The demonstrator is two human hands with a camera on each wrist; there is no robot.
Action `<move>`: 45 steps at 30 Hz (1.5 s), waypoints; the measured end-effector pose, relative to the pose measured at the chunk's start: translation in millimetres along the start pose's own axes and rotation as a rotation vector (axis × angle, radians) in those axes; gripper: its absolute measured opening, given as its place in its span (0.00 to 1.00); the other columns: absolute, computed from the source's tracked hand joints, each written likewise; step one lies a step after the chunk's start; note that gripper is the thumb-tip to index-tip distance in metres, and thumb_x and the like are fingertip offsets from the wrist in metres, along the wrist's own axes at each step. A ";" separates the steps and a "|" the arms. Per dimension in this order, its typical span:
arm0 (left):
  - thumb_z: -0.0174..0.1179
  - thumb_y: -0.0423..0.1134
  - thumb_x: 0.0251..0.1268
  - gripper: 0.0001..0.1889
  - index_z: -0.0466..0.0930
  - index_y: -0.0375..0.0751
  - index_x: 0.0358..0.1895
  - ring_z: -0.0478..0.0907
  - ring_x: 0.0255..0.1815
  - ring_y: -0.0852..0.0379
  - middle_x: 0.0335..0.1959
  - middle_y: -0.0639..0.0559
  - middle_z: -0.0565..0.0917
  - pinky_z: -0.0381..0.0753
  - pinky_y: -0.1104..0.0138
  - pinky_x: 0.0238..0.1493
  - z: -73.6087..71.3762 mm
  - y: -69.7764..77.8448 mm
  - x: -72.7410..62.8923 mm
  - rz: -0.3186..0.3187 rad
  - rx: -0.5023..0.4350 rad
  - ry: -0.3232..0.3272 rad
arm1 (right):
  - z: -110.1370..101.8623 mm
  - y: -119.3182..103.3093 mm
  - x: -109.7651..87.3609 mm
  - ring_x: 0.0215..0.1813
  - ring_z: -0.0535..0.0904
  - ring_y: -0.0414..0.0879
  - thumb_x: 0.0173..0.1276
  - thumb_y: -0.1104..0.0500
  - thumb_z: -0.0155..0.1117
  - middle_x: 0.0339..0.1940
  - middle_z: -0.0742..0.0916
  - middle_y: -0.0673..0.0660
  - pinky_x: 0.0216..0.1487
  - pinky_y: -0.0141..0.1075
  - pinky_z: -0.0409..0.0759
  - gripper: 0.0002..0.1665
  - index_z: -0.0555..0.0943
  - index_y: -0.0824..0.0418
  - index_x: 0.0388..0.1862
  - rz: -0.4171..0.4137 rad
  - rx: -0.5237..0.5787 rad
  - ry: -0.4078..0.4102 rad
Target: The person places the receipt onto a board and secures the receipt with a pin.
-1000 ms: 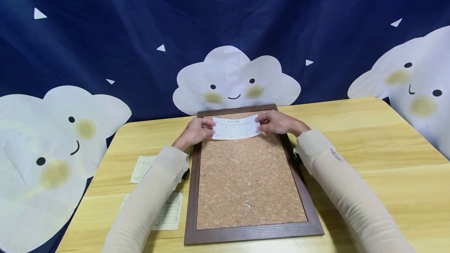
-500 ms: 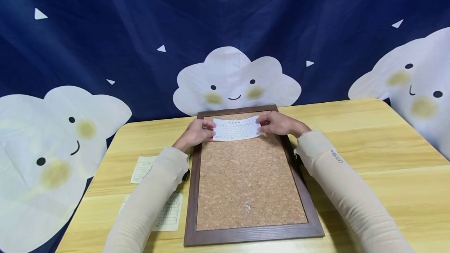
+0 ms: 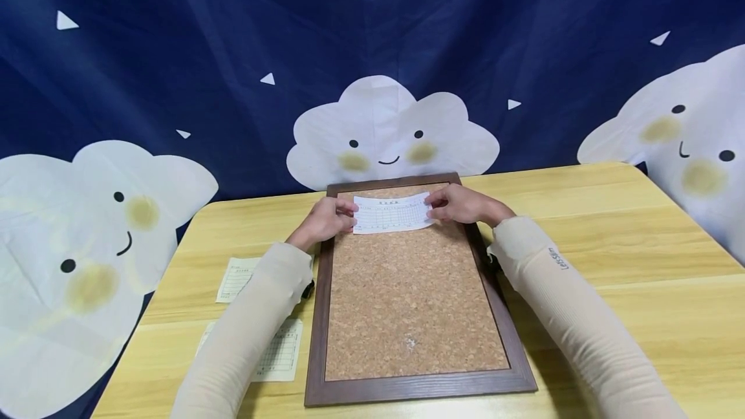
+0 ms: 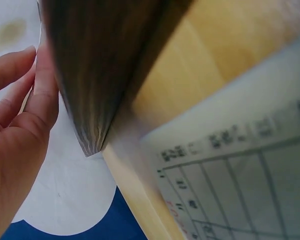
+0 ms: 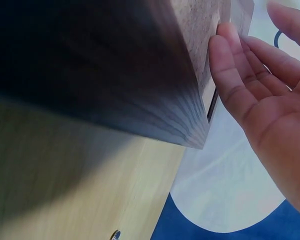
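Observation:
A white printed paper form (image 3: 391,213) with a ruled table lies across the top end of a cork board (image 3: 416,302) in a dark brown frame, bowed slightly between my two hands. My left hand (image 3: 326,218) pinches its left end, and my right hand (image 3: 462,204) pinches its right end. In the left wrist view, the left hand (image 4: 20,110) shows beyond the blurred board frame (image 4: 97,85). The right wrist view has the right hand (image 5: 270,100) with thumb and fingers at the board's edge; the frame corner (image 5: 190,135) is close by.
Two more printed forms lie on the wooden table left of the board, an upper one (image 3: 237,277) and a lower one (image 3: 282,351) partly under the left sleeve (image 3: 244,328). A navy curtain (image 3: 244,31) with smiling clouds hangs behind the table's far edge.
The form has shifted very slightly toward the near side and looks a little flatter. Both hands keep their grip on its ends and have hardly moved.

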State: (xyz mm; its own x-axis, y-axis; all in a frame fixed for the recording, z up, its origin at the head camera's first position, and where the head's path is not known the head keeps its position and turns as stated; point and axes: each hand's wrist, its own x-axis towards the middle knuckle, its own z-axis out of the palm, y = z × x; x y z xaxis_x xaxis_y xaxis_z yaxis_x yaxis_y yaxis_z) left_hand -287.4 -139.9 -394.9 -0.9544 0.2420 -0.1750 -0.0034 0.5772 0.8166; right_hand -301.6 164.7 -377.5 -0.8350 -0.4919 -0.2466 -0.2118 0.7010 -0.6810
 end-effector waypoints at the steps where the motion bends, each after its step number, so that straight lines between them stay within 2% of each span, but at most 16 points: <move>1: 0.60 0.25 0.66 0.15 0.81 0.29 0.55 0.82 0.36 0.55 0.45 0.40 0.81 0.83 0.68 0.40 0.5 -0.4 0.1 -0.002 0.002 -0.001 | 0.0 0.1 0.0 0.39 0.77 0.46 0.73 0.63 0.62 0.51 0.83 0.64 0.40 0.34 0.75 0.26 0.73 0.75 0.65 0.001 0.001 0.000; 6: 0.60 0.24 0.66 0.14 0.81 0.27 0.54 0.82 0.35 0.55 0.41 0.40 0.81 0.84 0.67 0.38 1.8 -1.3 1.5 0.015 0.003 -0.007 | 0.1 0.4 -0.4 0.41 0.79 0.47 0.73 0.63 0.61 0.53 0.83 0.66 0.41 0.35 0.78 0.26 0.73 0.76 0.65 0.003 0.006 -0.009; 11: 0.61 0.24 0.64 0.14 0.82 0.26 0.52 0.80 0.34 0.57 0.39 0.41 0.83 0.83 0.68 0.36 2.3 -2.1 3.6 0.039 0.029 -0.012 | 0.3 0.5 0.0 0.43 0.82 0.49 0.74 0.62 0.61 0.59 0.81 0.69 0.45 0.37 0.80 0.26 0.73 0.75 0.66 0.012 0.004 -0.015; 17: 0.61 0.25 0.64 0.13 0.82 0.27 0.52 0.80 0.31 0.58 0.37 0.42 0.83 0.81 0.70 0.35 1.4 -1.0 3.4 0.041 0.064 -0.016 | -0.3 0.9 0.9 0.42 0.81 0.49 0.74 0.62 0.61 0.55 0.83 0.67 0.44 0.38 0.79 0.25 0.74 0.75 0.65 0.006 -0.004 -0.019; 20: 0.61 0.25 0.64 0.13 0.82 0.27 0.52 0.79 0.30 0.58 0.36 0.42 0.83 0.80 0.71 0.34 1.6 -0.5 3.4 0.042 0.073 -0.016 | -0.9 1.4 0.9 0.44 0.82 0.49 0.74 0.62 0.60 0.57 0.82 0.68 0.46 0.38 0.81 0.25 0.74 0.75 0.65 0.007 0.000 -0.023; 23: 0.61 0.25 0.64 0.13 0.82 0.27 0.51 0.79 0.31 0.59 0.36 0.43 0.83 0.80 0.71 0.34 1.9 -0.5 3.3 0.042 0.076 -0.018 | -1.1 1.8 0.7 0.42 0.82 0.48 0.74 0.61 0.60 0.58 0.82 0.68 0.43 0.37 0.79 0.25 0.74 0.74 0.65 0.014 0.000 -0.025; 27: 0.61 0.25 0.64 0.13 0.82 0.27 0.52 0.79 0.31 0.58 0.36 0.43 0.83 0.80 0.71 0.35 2.2 -0.8 3.0 0.042 0.086 -0.023 | -1.1 1.2 -0.3 0.37 0.79 0.47 0.74 0.62 0.61 0.53 0.84 0.66 0.37 0.35 0.75 0.25 0.74 0.74 0.65 0.021 0.009 -0.026; 35: 0.62 0.25 0.64 0.13 0.83 0.28 0.51 0.79 0.33 0.57 0.36 0.44 0.83 0.78 0.70 0.36 3.4 -0.5 5.2 0.048 0.116 -0.032 | -1.4 -0.1 -2.0 0.35 0.78 0.46 0.74 0.62 0.61 0.42 0.86 0.61 0.34 0.34 0.74 0.25 0.75 0.75 0.64 0.034 0.013 -0.027; 45: 0.64 0.26 0.63 0.13 0.83 0.30 0.50 0.80 0.33 0.57 0.36 0.44 0.84 0.77 0.70 0.35 1.2 2.1 4.0 0.051 0.155 -0.025 | -0.8 0.4 0.8 0.35 0.76 0.45 0.69 0.64 0.67 0.43 0.85 0.61 0.34 0.33 0.74 0.25 0.76 0.76 0.61 -0.005 -0.037 -0.024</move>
State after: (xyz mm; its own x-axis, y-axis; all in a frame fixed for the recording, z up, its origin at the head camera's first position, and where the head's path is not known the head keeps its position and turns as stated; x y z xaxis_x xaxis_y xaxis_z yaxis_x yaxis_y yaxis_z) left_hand -290.8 -136.7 -394.6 -0.9444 0.2925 -0.1505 0.0929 0.6763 0.7308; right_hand -302.8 165.0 -377.4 -0.8215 -0.5072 -0.2606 -0.2346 0.7171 -0.6563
